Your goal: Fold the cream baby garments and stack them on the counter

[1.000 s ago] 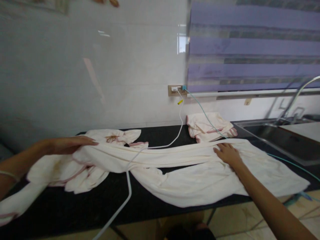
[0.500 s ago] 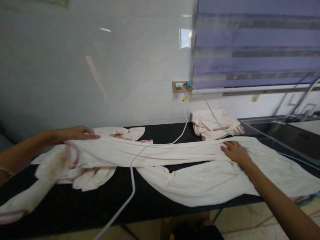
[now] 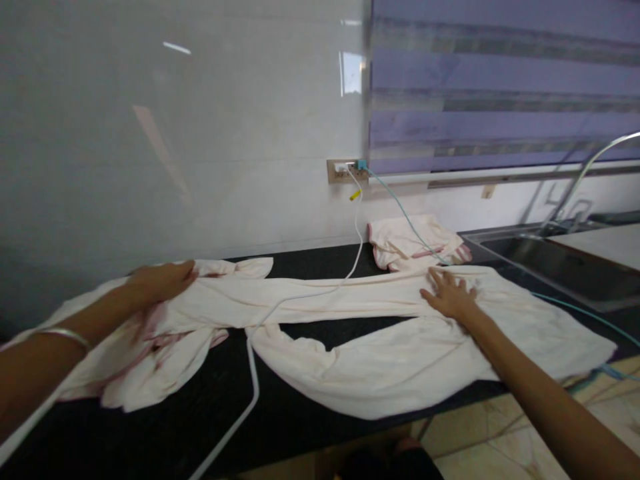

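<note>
White trousers lie across the dark counter, one leg stretched straight and the other curving toward the front edge. My left hand is closed with curled fingers on the left end of the straight leg; its fingertips are partly hidden. Resting on the upper part of that leg near the waist, my right hand is flat with its fingers spread. Beneath and beside my left hand is a crumpled white cloth with pink trim and brownish stains.
A folded white garment with pink trim lies against the wall. A white cable runs from the wall outlet across the trousers. A teal cable passes over the folded garment. The sink and faucet are at right.
My left hand has curled over the leg's end, and the crumpled cloth there has shifted. My right hand stays on the trousers, its fingers more spread. The view has turned slightly right.
</note>
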